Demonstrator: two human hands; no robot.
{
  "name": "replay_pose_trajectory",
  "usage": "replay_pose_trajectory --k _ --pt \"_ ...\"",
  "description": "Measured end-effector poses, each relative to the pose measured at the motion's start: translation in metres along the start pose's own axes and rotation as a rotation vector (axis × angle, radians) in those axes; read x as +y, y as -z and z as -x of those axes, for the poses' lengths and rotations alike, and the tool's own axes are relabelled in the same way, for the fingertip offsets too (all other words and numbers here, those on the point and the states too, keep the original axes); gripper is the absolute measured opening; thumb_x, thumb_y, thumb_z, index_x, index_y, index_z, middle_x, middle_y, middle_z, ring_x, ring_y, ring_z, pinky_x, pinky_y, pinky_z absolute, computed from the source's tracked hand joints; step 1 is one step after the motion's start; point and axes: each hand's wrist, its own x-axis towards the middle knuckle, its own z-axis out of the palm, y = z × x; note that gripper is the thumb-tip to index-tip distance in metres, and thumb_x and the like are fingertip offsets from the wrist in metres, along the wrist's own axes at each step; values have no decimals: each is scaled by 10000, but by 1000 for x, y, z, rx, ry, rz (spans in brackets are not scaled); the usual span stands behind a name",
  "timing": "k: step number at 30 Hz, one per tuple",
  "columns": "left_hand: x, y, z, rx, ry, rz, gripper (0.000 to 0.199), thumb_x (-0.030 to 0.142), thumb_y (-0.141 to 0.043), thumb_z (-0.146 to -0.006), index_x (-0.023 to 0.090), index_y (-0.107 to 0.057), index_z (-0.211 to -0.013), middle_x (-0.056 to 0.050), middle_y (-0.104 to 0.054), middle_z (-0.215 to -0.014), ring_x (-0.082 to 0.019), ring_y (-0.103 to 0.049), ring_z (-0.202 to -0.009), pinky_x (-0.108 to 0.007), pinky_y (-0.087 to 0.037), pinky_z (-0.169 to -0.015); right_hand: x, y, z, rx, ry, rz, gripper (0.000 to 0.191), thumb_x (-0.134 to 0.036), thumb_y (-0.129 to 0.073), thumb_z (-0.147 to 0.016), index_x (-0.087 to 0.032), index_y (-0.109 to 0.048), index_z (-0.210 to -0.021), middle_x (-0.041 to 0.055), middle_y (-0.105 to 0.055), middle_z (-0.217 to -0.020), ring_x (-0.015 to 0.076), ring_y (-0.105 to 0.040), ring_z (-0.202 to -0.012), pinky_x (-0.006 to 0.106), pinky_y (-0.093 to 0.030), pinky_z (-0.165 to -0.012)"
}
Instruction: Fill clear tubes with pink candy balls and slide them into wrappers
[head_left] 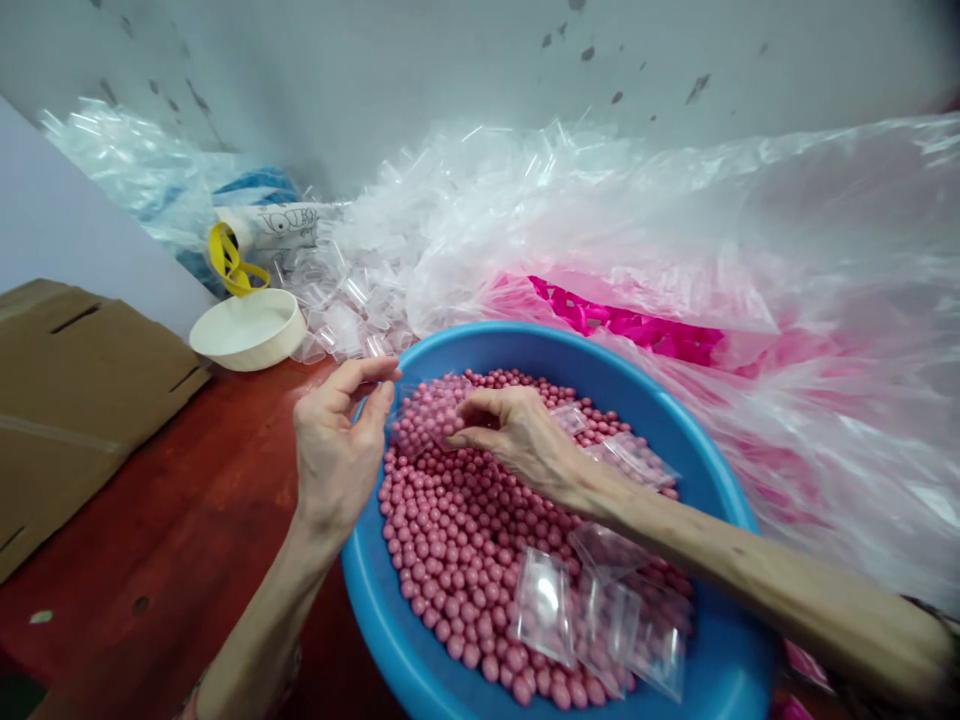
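Note:
Pink round beads (465, 540) fill much of a blue plastic basin (382, 640). Over the beads at the basin's far left, a thin clear plastic case (429, 412) shows faintly, with pink seen through it. My left hand (341, 440) pinches the case's left edge between thumb and fingers, at the basin rim. My right hand (517, 430) reaches in from the right, its thumb and fingertips curled together at the case's right side. Whatever lies between those fingertips is too small to make out. Several other clear cases (545, 605) lie on the beads.
A cardboard box (90, 390) and a white round dish (247, 330) with a yellow band (231, 262) above it are at left. Clear plastic pieces (352, 290) heap behind the basin. Plastic sheeting (847, 240) covers pink material at right. The tabletop (172, 530) is red.

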Motion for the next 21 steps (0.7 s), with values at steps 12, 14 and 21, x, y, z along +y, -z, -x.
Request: replay_pose_trajectory --k 12,14,21 --pt "-7 -10 -2 -515 -471 -845 228 95 -425 -861 89 -636 -946 -175 -624 -1083 -363 -410 -1231 -535 -419 -971 20 -15 5 -63 97 461 132 -166 -571 -833 -173 -601 -705 22 -609 -692 146 -507 -631 269 -388 -622" --pt "-6 -11 -2 -516 -478 -864 211 102 -440 -857 88 -632 -944 -171 -630 -1060 -369 -425 -1220 -541 -413 -978 20 13 13 -39 91 536 190 -173 -485 -882 -172 -610 -739 40 -617 -721 161 -531 -658 287 -408 -657" --pt "-2 -9 0 -397 -617 -738 192 132 -465 -870 59 -625 -946 -189 -602 -1085 -338 -433 -1224 -493 -436 -979 58 84 48 -162 175 686 310 -133 -386 -884 -162 -612 -1095 98 -645 -1015 207 -595 -943 331 -458 -820"
